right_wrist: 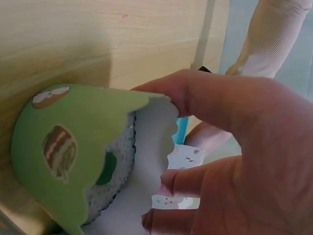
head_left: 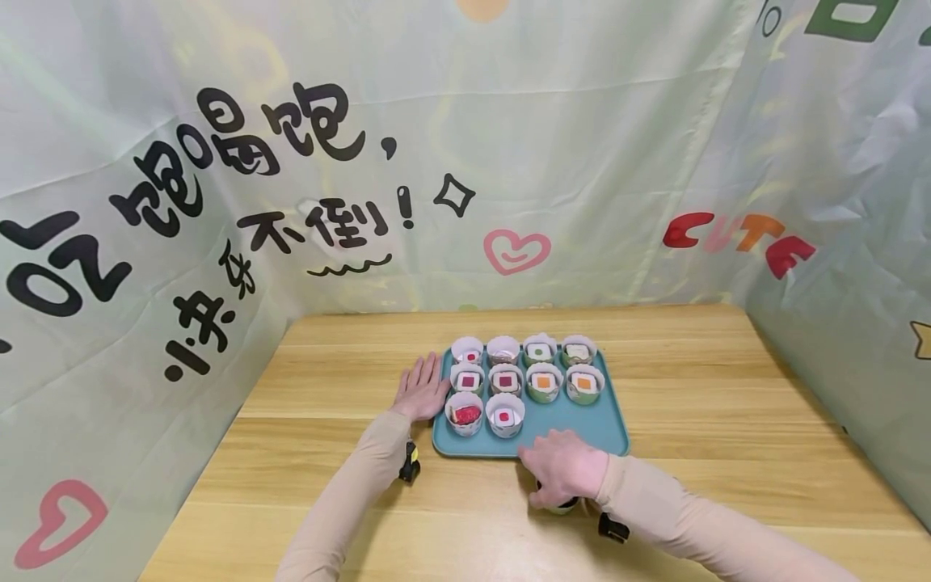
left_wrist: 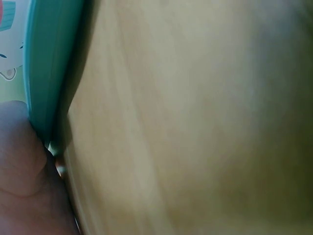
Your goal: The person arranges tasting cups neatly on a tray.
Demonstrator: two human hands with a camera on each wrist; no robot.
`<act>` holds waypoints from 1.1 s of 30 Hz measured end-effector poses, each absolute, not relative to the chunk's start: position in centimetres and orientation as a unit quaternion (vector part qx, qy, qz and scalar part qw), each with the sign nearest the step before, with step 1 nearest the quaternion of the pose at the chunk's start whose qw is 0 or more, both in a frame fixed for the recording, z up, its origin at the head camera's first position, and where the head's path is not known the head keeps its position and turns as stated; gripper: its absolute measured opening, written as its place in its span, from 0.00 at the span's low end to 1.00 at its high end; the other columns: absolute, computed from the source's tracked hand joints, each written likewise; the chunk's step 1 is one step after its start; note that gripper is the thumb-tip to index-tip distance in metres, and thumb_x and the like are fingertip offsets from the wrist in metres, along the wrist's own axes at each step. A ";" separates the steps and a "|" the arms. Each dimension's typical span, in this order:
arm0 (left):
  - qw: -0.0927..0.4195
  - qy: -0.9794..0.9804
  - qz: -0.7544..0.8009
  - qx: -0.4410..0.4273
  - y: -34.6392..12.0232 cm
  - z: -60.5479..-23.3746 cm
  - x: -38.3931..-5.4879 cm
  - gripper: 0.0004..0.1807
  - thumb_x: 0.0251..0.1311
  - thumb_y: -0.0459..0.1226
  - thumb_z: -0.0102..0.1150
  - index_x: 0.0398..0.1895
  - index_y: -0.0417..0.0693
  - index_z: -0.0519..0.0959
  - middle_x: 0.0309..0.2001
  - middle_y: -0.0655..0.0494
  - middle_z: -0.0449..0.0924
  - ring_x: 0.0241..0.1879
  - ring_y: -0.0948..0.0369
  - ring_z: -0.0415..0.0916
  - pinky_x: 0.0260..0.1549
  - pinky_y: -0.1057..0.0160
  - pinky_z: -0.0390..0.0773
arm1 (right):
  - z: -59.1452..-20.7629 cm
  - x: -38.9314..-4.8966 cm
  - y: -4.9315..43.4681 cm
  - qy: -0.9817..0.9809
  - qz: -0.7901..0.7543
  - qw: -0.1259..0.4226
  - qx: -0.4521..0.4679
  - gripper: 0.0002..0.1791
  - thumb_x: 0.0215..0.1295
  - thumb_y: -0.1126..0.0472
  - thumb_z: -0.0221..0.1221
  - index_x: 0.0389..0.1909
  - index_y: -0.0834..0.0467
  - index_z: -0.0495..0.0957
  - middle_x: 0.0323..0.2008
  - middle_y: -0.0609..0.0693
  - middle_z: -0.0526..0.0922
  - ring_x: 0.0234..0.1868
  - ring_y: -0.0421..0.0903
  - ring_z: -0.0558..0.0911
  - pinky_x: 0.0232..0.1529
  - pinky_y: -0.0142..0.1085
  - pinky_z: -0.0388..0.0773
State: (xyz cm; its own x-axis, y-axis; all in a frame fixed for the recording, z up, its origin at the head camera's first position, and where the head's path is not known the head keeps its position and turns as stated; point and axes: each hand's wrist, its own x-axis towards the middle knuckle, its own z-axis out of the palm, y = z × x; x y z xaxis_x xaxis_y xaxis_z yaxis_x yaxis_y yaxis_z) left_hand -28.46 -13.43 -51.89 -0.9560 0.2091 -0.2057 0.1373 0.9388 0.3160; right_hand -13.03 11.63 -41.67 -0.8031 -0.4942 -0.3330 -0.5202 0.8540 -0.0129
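Observation:
My left hand [head_left: 422, 390] lies with straight fingers along the left edge of the blue-green tray [head_left: 575, 424]; the tray's rim [left_wrist: 51, 63] passes close by the thumb in the left wrist view. In front of the tray, my right hand [head_left: 563, 465] grips a green paper cup [right_wrist: 54, 147] by its scalloped rim. Inside that cup sits a sushi roll [right_wrist: 126, 152] with white rice, a dark edge and a green centre. The head view shows little of this cup, since the hand covers it.
Several paper cups stand in rows on the tray, among them an orange-centred sushi cup [head_left: 584, 384]. Two fill the front row's left side: one with a red piece [head_left: 465, 415], one with a red-centred roll [head_left: 505, 417]. Printed cloth [head_left: 582, 162] walls in the wooden table [head_left: 713, 404].

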 end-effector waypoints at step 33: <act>0.124 0.976 0.154 0.088 -13.6 -52.1 -28.7 0.36 0.78 0.55 0.21 0.83 0.54 0.36 0.84 0.58 0.28 0.83 0.53 0.25 0.80 0.46 0.30 | -42.4 -12.7 11.5 0.945 0.044 0.161 -0.280 0.30 0.42 0.49 0.76 0.47 0.57 0.81 0.33 0.50 0.83 0.33 0.49 0.79 0.40 0.45 0.82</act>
